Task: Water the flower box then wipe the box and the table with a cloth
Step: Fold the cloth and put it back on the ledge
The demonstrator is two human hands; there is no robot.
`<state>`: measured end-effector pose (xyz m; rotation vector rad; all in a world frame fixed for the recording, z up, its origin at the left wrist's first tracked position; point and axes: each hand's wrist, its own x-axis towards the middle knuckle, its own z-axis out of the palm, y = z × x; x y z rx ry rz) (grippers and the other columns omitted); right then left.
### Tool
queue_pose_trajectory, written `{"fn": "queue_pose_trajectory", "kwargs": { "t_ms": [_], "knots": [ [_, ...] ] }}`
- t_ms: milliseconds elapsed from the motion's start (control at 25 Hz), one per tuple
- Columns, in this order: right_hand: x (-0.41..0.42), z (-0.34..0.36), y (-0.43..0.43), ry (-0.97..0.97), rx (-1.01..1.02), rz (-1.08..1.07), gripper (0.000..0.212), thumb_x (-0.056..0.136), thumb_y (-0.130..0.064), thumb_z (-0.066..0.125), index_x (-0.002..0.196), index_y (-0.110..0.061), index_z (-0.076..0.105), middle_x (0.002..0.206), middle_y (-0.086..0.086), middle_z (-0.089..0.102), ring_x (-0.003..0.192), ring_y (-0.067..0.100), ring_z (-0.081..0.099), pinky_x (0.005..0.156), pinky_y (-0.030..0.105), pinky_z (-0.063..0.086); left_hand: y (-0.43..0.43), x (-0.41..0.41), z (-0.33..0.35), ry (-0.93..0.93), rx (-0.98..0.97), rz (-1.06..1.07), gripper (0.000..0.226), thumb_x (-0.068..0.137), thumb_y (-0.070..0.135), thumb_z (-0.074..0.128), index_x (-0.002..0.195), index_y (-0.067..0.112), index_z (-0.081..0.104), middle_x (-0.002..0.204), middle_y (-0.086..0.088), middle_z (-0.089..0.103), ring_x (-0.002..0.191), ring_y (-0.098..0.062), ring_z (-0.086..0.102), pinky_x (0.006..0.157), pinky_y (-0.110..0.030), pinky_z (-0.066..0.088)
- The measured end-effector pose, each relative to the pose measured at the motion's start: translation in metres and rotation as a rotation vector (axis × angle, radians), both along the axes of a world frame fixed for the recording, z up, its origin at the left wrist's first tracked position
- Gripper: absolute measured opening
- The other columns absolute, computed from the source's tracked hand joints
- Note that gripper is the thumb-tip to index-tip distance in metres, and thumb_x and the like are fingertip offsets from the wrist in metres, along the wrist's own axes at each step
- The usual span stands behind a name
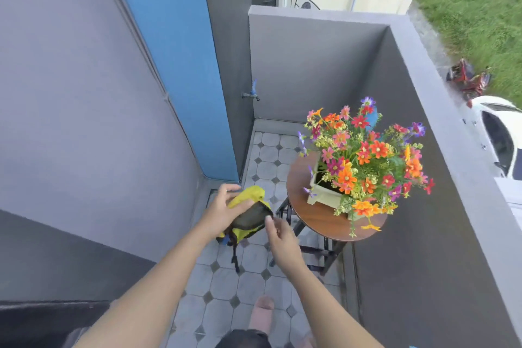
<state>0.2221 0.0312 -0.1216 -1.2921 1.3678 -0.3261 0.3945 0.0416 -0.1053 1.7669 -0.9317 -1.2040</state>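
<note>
A pale green flower box [322, 195] full of orange, red and purple flowers [364, 158] stands on a small round wooden table [316, 220] against the grey balcony wall. Left of the table, above the tiled floor, my left hand [223, 212] grips a yellow and dark grey cloth [248, 215] with a black strap hanging below it. My right hand [279, 237] touches the cloth's near right edge with its fingertips. Something blue [371, 117] shows behind the flowers, mostly hidden.
A water tap [252, 93] sticks out of the grey wall at the far corner. A blue door panel [180, 51] runs along the left. The balcony parapet [440, 99] closes off the right side. My slippered foot [262, 313] stands on the tiles below.
</note>
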Motion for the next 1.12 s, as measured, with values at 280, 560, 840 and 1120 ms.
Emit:
{"fn": "queue_pose_trajectory", "kwargs": {
  "t_ms": [280,560,840,1120],
  "knots": [
    [0.072,0.075,-0.053,-0.579,0.227,-0.208,0.028,0.1,-0.028,0.046,0.117,-0.009,0.056,0.121,0.015,0.063,0.099,0.023,0.061,0.076,0.034,0.052,-0.005,0.044,0.098,0.491,-0.107,0.233,0.015,0.085,0.019,0.065,0.093,0.013,0.054,0.088,-0.01,0.064,0.07,-0.019,0.064,0.055,-0.027,0.053],
    [0.083,0.154,-0.084,-0.89,0.121,-0.325,0.021,0.102,-0.034,0.035,0.112,-0.026,0.052,0.119,0.001,0.061,0.104,0.02,0.059,0.073,0.031,0.052,-0.053,0.056,0.165,0.313,-0.267,0.29,0.034,0.096,0.033,0.047,0.112,0.006,0.061,0.097,-0.01,0.07,0.083,-0.019,0.068,0.078,-0.034,0.054],
    [-0.041,0.215,-0.129,-1.1,-0.158,-0.686,0.02,0.101,-0.034,0.039,0.097,-0.024,0.056,0.11,0.021,0.062,0.094,0.02,0.055,0.074,0.035,0.041,-0.134,-0.064,0.251,0.312,-0.434,-0.246,0.021,0.076,0.018,0.073,0.095,0.012,0.064,0.087,-0.005,0.072,0.079,-0.021,0.066,0.073,-0.032,0.054],
    [-0.238,0.237,-0.112,-0.875,-0.53,-0.939,0.075,0.067,-0.067,0.067,0.119,-0.015,0.057,0.112,0.015,0.065,0.091,0.029,0.062,0.068,0.032,0.055,-0.179,-0.257,0.272,0.217,-0.556,-0.695,0.015,0.089,0.007,0.059,0.096,0.017,0.068,0.093,-0.006,0.07,0.085,-0.017,0.065,0.083,-0.031,0.052]
  ]
}}
